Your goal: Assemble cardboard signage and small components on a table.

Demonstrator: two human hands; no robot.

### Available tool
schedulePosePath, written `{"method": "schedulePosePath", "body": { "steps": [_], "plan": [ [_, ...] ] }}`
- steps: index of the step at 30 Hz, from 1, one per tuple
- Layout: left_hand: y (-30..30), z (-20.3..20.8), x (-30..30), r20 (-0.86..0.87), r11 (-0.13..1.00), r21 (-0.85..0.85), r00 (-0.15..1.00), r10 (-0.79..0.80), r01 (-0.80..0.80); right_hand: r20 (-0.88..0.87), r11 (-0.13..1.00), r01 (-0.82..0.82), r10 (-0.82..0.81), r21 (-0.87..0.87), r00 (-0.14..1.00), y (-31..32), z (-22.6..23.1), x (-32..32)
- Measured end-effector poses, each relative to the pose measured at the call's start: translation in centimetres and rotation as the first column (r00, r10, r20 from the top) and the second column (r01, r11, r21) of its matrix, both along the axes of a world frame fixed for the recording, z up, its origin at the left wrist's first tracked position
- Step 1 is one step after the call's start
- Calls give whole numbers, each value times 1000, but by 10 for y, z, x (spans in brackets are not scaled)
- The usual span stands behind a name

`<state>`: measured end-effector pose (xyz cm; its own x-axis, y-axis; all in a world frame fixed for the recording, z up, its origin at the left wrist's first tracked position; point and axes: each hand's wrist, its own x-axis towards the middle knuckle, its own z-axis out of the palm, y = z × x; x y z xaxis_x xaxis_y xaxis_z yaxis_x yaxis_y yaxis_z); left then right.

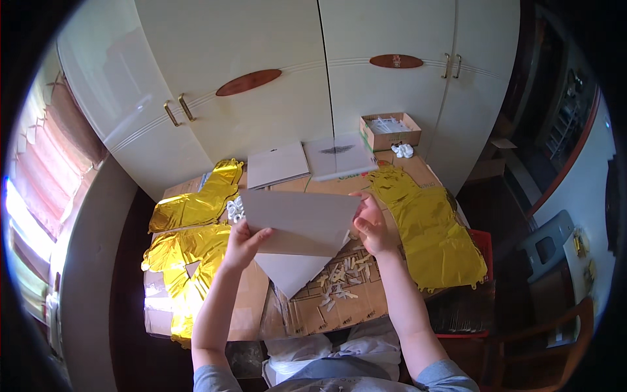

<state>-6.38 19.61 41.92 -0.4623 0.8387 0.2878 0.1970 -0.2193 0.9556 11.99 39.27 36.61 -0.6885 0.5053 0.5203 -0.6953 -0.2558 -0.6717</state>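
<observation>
A flat grey card sheet (304,219) is held up over the table between my two hands. My left hand (245,247) grips its left edge, with the thumb lying across the face. My right hand (372,228) holds the upper right corner, fingers partly hidden behind the sheet. Beneath it, a paler sheet (294,271) points a corner toward me; I cannot tell whether the two are joined. Several small pale strips (343,277) lie scattered on the cardboard near my right forearm. Small white rings (235,209) show beside the held sheet's left edge.
Gold foil balloons, uninflated, lie left (192,206) and right (428,232). At the back are grey card sheets (277,166), a clear plastic sleeve (339,157) and a cardboard box (392,140) of white sticks. White cabinets (261,39) stand behind; a wooden chair (581,320) is at right.
</observation>
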Motion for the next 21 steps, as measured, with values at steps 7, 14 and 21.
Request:
{"method": "schedulePosePath", "body": {
  "steps": [7,14,21],
  "plan": [
    [-21,-66,-17,186,996,91,982,-10,-7,212,970,-169,130,176,968,-30,-9,-17],
    [-22,-83,-17,171,1000,-21,985,14,-10,178,949,-79,25,306,984,-39,-22,-28],
    [-24,-86,-12,176,995,61,982,68,-80,207,987,-78,47,143,977,-24,-30,-25]
  ]
}}
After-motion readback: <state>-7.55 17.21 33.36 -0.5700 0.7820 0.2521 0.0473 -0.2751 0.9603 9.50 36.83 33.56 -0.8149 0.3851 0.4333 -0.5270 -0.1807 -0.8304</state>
